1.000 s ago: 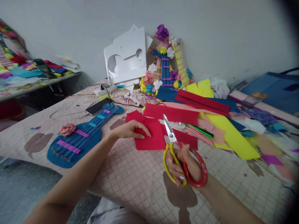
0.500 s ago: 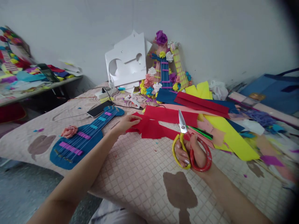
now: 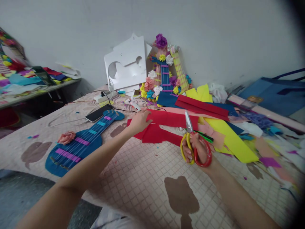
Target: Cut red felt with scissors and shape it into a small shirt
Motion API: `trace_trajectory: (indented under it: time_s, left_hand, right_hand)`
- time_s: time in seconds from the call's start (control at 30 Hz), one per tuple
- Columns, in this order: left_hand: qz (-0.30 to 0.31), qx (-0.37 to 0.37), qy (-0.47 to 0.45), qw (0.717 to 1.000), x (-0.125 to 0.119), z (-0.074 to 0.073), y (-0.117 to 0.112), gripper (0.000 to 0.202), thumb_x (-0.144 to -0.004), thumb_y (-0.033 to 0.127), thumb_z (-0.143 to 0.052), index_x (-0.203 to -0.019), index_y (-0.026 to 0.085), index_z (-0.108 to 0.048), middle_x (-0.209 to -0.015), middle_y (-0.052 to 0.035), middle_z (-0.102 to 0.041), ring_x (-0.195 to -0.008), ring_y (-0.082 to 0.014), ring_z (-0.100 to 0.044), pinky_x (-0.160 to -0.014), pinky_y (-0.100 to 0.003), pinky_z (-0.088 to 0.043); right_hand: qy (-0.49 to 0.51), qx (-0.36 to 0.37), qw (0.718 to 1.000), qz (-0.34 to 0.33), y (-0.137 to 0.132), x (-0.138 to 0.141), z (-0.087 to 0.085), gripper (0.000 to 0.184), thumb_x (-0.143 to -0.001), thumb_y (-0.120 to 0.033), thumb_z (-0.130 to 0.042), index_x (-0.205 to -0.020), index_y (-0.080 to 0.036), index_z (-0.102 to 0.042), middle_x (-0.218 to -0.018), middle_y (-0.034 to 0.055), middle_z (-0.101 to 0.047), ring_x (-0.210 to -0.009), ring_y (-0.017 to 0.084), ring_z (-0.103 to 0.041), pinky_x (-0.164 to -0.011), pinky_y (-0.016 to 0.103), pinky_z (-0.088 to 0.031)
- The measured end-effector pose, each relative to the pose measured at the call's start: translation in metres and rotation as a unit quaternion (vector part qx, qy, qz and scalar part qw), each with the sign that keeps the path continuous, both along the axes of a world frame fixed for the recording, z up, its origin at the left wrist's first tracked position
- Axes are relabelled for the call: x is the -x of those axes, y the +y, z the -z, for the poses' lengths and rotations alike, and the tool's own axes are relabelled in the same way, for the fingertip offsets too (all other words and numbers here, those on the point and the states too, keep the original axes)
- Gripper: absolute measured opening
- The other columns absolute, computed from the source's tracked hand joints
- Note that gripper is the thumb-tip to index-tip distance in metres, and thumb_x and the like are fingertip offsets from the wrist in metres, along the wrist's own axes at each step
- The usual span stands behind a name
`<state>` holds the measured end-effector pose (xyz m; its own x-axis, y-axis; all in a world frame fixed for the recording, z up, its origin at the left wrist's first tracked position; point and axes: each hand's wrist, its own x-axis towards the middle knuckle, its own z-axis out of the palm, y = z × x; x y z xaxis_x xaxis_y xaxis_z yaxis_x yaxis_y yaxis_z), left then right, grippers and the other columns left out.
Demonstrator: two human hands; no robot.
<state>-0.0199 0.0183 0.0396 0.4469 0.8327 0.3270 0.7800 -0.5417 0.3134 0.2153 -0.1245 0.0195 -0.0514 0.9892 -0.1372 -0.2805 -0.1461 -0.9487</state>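
My left hand [image 3: 140,121] is over the left end of a long red paper strip [image 3: 173,117], thumb and fingers apart. I cannot tell whether it touches the strip. Smaller red paper pieces [image 3: 153,133] lie below and beside it. My right hand [image 3: 201,148] holds scissors with one yellow and one red handle [image 3: 189,122]. Their blades are together and point up and away, by the right end of the red strip. A blue paper guitar [image 3: 88,141] with purple bars, strings and a pink paper rose [image 3: 66,137] lies left of my left hand.
Behind the strip are a glue gun [image 3: 132,103], a phone [image 3: 99,113] and a power strip [image 3: 100,98]. Decorated guitars [image 3: 165,74] and a white cut-out board [image 3: 128,63] lean on the wall. Yellow paper [image 3: 233,140] and scraps cover the right side.
My left hand has moved right and farther away, from the small red pieces to the long strip's left end. The scissors have risen slightly in my right hand.
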Motion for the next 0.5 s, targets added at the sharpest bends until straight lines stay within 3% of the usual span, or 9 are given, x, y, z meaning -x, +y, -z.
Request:
trace_trajectory:
  time_s: [0.13,0.33,0.5]
  left_hand:
    - [0.085,-0.032,0.059,0.994,-0.049,-0.001,0.033,0.03,-0.084,0.02,-0.053,-0.11,0.011,-0.061,-0.11,-0.013,-0.065,-0.101,-0.0231,-0.057,-0.091,-0.034,-0.041]
    - [0.13,-0.06,0.082,0.986,-0.125,0.006,0.055,0.031,-0.08,0.018,-0.057,-0.11,0.011,-0.061,-0.114,-0.015,-0.063,-0.114,-0.0282,-0.046,-0.091,-0.039,-0.035]
    - [0.137,-0.059,0.07,0.986,-0.155,0.013,0.062,0.029,-0.074,0.012,-0.061,-0.103,0.012,-0.064,-0.109,-0.0155,-0.065,-0.11,-0.0283,-0.048,-0.09,-0.041,-0.033]
  right_hand:
    - [-0.014,-0.008,1.0,0.005,-0.001,0.003,0.007,0.054,-0.078,-0.072,-0.047,-0.074,-0.019,-0.054,-0.047,-0.0068,-0.041,-0.035,0.007,-0.037,-0.034,0.022,-0.041]
    - [-0.003,-0.011,1.0,0.024,-0.001,0.0,0.004,0.054,-0.078,-0.073,-0.046,-0.074,-0.02,-0.052,-0.047,-0.0064,-0.042,-0.035,0.008,-0.04,-0.034,0.023,-0.044]
    - [-0.001,-0.028,0.998,0.053,0.001,-0.006,-0.002,0.053,-0.079,-0.072,-0.046,-0.075,-0.019,-0.052,-0.047,-0.0064,-0.042,-0.035,0.008,-0.04,-0.033,0.021,-0.043]
